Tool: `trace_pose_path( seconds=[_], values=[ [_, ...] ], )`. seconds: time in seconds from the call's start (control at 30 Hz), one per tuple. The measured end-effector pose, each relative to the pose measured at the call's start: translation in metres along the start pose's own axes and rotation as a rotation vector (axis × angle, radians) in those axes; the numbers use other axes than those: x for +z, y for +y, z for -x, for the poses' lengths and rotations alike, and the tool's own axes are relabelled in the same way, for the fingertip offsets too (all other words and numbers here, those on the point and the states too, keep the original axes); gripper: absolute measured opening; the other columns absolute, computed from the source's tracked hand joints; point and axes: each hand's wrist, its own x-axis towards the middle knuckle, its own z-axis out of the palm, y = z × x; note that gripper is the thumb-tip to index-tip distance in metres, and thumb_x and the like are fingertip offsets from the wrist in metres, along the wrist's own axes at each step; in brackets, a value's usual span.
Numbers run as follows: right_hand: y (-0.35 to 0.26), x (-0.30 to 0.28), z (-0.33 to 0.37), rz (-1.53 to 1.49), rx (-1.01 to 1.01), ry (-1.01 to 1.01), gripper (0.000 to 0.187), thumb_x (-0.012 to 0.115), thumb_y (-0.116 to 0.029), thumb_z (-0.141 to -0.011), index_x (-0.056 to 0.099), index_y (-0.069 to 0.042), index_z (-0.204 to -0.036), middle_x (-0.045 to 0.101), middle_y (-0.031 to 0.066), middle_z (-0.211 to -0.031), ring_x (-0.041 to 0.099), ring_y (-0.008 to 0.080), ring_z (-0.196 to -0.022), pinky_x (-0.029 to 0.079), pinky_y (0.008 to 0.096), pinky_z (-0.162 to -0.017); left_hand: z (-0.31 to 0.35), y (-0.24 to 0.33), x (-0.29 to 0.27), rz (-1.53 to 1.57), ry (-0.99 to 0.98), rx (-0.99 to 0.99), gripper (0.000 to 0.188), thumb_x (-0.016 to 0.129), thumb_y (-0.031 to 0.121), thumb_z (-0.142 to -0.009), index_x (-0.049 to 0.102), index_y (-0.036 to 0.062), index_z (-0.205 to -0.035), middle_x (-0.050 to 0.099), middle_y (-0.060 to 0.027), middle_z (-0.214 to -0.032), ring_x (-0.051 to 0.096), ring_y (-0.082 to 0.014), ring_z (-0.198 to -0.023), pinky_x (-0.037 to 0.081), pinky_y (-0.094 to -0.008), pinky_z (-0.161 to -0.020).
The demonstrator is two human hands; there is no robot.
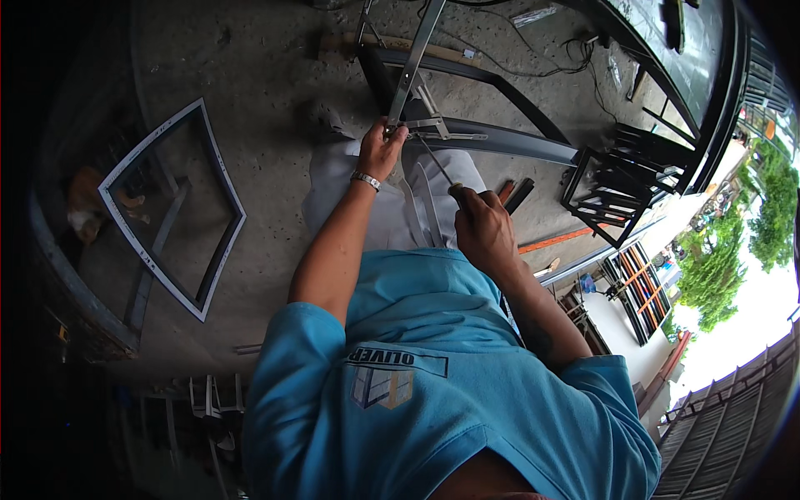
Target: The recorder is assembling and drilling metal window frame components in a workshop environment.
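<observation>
My left hand (382,152) is closed around the corner of a grey metal window frame (508,141), where a silver hinge arm (433,125) is attached. A screwdriver (437,162) sits in my right hand (485,229), its dark handle wrapped by my fingers. Its long thin shaft slants up and left, and the tip reaches the hinge arm beside my left fingers. Whether the tip sits in a screw is too small to tell. The frame lies across in front of my legs, one bar rising toward the top of the view.
A white-edged frame (225,179) stands at the left, with a brown and white animal (83,200) behind it. Black metal profiles (621,179) are stacked at the right. A loose cable (575,62) lies on the concrete floor (250,50) beyond the frame.
</observation>
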Motion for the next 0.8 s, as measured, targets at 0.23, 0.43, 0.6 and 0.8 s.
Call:
trace_pose_path(
  seconds=[0.23, 0.43, 0.6, 0.8],
  values=[
    [0.004, 0.013, 0.005, -0.073, 0.032, 0.010, 0.034, 0.053, -0.006, -0.082, 0.057, -0.002, -0.116, 0.057, 0.0244, -0.093, 0.060, 0.0405, -0.077, 0.050, 0.0475, -0.071, 0.000, -0.020, 0.000, 0.249, -0.039, -0.063, 0.025, 0.067, 0.027, -0.088, 0.060, 0.0033, -0.092, 0.064, -0.0036, -0.080, 0.060, -0.0127, -0.074, 0.048, -0.0283, -0.070],
    [0.005, 0.017, 0.007, -0.097, -0.003, 0.019, 0.036, 0.053, -0.004, -0.083, 0.055, 0.000, -0.118, 0.056, 0.0229, -0.093, 0.059, 0.0397, -0.080, 0.050, 0.0467, -0.072, 0.003, -0.023, 0.002, 0.271, -0.017, -0.079, 0.024, 0.068, 0.025, -0.088, 0.060, 0.0028, -0.094, 0.065, -0.0036, -0.084, 0.060, -0.0116, -0.078, 0.048, -0.0270, -0.073],
    [0.003, 0.020, 0.008, -0.078, 0.050, 0.017, 0.037, 0.053, -0.005, -0.083, 0.054, 0.000, -0.119, 0.055, 0.0229, -0.094, 0.059, 0.0396, -0.081, 0.050, 0.0465, -0.072, 0.002, -0.024, 0.002, 0.295, -0.022, -0.078, 0.023, 0.068, 0.024, -0.088, 0.060, 0.0030, -0.094, 0.064, -0.0035, -0.087, 0.059, -0.0108, -0.079, 0.048, -0.0260, -0.074],
    [0.003, 0.024, 0.009, -0.058, 0.044, 0.023, 0.037, 0.053, -0.005, -0.083, 0.055, -0.002, -0.119, 0.056, 0.0222, -0.094, 0.059, 0.0388, -0.082, 0.050, 0.0466, -0.073, 0.002, -0.021, 0.000, 0.292, -0.045, -0.091, 0.023, 0.068, 0.024, -0.088, 0.060, 0.0033, -0.094, 0.064, -0.0031, -0.087, 0.058, -0.0105, -0.079, 0.048, -0.0256, -0.073]
  ],
)
